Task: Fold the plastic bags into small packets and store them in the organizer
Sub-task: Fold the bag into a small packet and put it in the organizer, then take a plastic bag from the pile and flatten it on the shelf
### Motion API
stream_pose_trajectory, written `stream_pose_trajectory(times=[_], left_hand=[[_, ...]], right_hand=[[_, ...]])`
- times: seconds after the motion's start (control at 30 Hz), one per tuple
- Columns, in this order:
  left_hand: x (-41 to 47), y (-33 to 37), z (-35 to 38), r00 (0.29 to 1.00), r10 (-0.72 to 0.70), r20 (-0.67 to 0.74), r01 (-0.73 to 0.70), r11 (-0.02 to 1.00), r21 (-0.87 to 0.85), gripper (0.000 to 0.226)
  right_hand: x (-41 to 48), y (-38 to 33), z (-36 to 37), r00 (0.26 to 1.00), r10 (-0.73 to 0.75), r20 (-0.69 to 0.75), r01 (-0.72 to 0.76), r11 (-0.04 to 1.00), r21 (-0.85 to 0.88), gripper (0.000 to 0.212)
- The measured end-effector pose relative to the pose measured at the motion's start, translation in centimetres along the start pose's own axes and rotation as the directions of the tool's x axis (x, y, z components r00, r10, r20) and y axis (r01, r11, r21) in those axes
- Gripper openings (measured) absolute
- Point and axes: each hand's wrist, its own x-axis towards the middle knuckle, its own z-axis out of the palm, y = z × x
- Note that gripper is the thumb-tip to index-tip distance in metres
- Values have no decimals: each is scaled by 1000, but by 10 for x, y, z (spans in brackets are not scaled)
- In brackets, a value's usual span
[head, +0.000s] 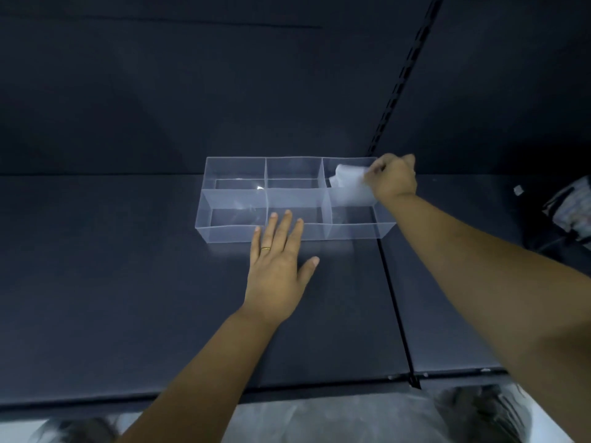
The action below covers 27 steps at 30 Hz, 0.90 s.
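Note:
A clear plastic organizer (pixel 204 203) with several compartments in two rows sits on the dark shelf. My right hand (pixel 391 179) reaches over its far right compartment and pinches a folded white plastic bag packet (pixel 350 187), which hangs partly inside that compartment. My left hand (pixel 276 263) lies flat with straight fingers, its fingertips against the organizer's near wall at the middle. The other compartments look bare.
The dark shelf surface (pixel 128 282) has a seam (pixel 395 298) running front to back under my right arm. A slotted upright rail (pixel 399 78) rises behind the organizer. A crumpled bag (pixel 569 206) lies at the far right. More plastic (pixel 319 420) shows below the shelf's front edge.

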Motion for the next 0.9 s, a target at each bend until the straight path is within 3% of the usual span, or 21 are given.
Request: stream_pose_trajectory(times=[0.1, 0.23, 0.33, 0.4, 0.5, 0.57, 0.63, 0.7, 0.77, 0.83, 0.9], left_hand=[[-36, -6, -3, 998, -69, -4, 69, 998, -1, 66], [-102, -29, 3, 970, -230, 79, 224, 972, 71, 65], [-154, -45, 7, 939, -325, 110, 315, 944, 100, 65], [-178, -50, 9, 934, -334, 125, 317, 938, 140, 67], [-188, -55, 10, 923, -340, 182, 316, 937, 148, 69], [-186, -59, 10, 911, -345, 226, 320, 937, 140, 71], [-184, -63, 10, 900, -347, 263, 313, 935, 163, 72], [-185, -63, 11, 897, -341, 281, 300, 937, 182, 72], [-184, -62, 11, 900, -336, 279, 294, 939, 179, 71], [-182, -63, 9, 895, -340, 288, 300, 938, 172, 72], [-181, -63, 6, 882, -346, 320, 302, 936, 182, 73]], right_hand=[[-45, -1, -20, 994, -95, -45, 101, 985, 139, 14], [-168, 5, -29, 947, -313, -75, 322, 915, 245, 6], [-280, 25, -15, 853, -498, 159, 451, 855, 256, 21], [-335, 50, 2, 771, -506, 387, 497, 858, 131, 22], [-378, 97, 10, 708, -264, 655, 551, 787, -278, 38], [-384, 117, -4, 781, -187, 595, 521, 720, -458, 48], [-379, 133, -16, 877, -292, 382, 467, 704, -534, 48], [-368, 145, -33, 957, -227, 183, 291, 760, -581, 51], [-354, 152, -49, 993, 73, 97, -3, 814, -580, 59], [-347, 159, -62, 924, 334, 186, -177, 805, -566, 52], [-343, 157, -73, 840, 371, 396, -215, 898, -385, 29]])
